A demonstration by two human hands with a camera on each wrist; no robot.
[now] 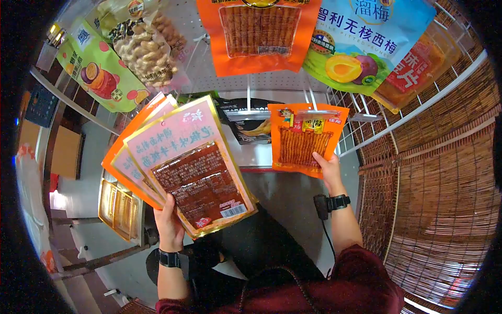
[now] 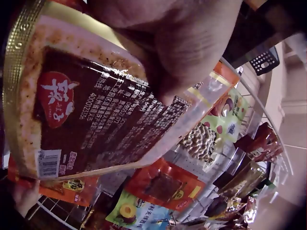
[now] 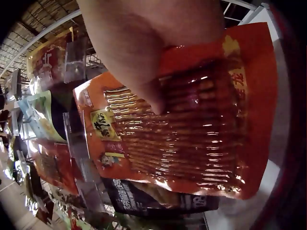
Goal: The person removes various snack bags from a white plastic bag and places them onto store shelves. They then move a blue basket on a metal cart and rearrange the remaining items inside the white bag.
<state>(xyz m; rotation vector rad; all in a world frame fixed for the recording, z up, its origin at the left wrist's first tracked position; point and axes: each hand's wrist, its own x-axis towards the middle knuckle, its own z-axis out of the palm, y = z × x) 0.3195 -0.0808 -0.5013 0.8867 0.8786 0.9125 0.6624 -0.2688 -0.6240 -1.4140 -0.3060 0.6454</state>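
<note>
In the head view the left hand (image 1: 170, 226) grips a fanned bundle of flat snack packets (image 1: 201, 178) by the lower edge, gold-bordered pink and brown on top, orange ones behind. The right hand (image 1: 332, 172) pinches the lower right edge of an orange packet of stick-shaped snacks (image 1: 300, 144), its top beside a clear shelf-hook tag. In the right wrist view the thumb of the right hand (image 3: 153, 43) lies across the front of that orange packet (image 3: 192, 143). The left wrist view shows the left hand (image 2: 187, 43) on the bundle's top packet (image 2: 86, 120).
Along the rack hang a large orange packet (image 1: 261, 63), a blue prune bag (image 1: 366, 42), a peanut bag (image 1: 146, 52) and a green fruit bag (image 1: 99, 68). A black packet (image 1: 251, 125) hangs behind the hands. Woven blinds (image 1: 444, 199) stand at the right.
</note>
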